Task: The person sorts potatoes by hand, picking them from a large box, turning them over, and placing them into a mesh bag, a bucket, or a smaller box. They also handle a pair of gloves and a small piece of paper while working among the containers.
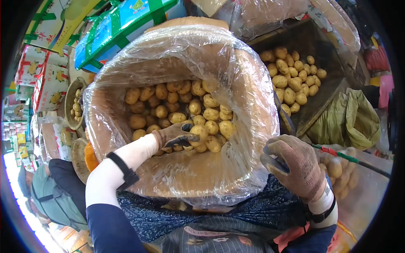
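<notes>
Grip half spread, the left hand point(171, 135) touches a potato point(201, 131) inside the box point(181, 170), likely firm, best cupped round its middle.

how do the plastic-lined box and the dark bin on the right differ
The plastic-lined box has pale brown walls, while the dark bin has much darker ones. The left hand reaches into the box; neither hand is in the bin. Both hold loose, yellowish potatoes.
</notes>
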A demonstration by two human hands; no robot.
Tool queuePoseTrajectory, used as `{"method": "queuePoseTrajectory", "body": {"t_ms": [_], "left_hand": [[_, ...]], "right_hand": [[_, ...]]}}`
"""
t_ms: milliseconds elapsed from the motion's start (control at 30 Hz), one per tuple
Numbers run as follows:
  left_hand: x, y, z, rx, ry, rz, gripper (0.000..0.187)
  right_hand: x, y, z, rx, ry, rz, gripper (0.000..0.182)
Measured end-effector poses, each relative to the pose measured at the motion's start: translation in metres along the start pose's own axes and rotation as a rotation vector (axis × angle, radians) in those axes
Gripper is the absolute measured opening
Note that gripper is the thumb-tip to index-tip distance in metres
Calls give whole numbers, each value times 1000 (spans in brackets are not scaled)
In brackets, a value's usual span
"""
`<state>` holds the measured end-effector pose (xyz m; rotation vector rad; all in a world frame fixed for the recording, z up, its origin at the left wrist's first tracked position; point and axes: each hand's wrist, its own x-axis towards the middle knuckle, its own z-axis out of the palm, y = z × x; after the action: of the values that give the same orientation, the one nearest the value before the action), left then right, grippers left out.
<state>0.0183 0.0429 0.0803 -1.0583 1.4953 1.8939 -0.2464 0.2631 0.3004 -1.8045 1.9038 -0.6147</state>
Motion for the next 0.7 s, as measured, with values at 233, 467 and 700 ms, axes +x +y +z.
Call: {"method": "queuePoseTrajectory", "body": {"t_ms": [233, 467, 700], "left_hand": [[-140, 93, 58, -315, -97, 287, 74], [-197, 79, 133, 334, 371, 820, 78], [-196, 75, 156, 275, 398, 859, 79]], "right_hand": [[-14, 3, 5, -14, 96, -53, 19], [-24, -1, 21, -54, 62, -81, 20], [-28, 14, 45, 76, 10, -119, 25]]}}
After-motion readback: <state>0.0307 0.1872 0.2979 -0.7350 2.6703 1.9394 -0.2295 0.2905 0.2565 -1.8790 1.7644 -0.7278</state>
